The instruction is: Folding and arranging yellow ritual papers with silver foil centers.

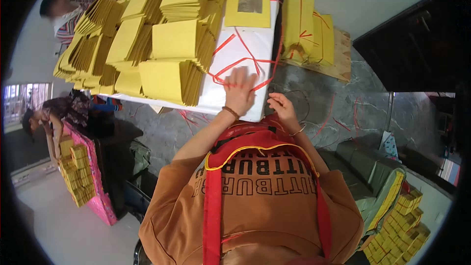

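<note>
My left hand lies over a loop of red ribbon on the white tabletop, fingers stretched out and slightly blurred. Just past the table's near right corner is my right hand, its fingers curled together; whether ribbon is pinched in them I cannot make out. Ahead of my hands, a yellow paper sheet with a silvery square patch lies flat at the far end. Left of my hands, stacks of folded yellow paper cover the table.
Tied yellow bundles stand on a wooden board on the floor at right. Ribbon scraps litter the grey floor. A dark green sofa is near right. One person is beyond the stacks; another bends over a pink-covered table.
</note>
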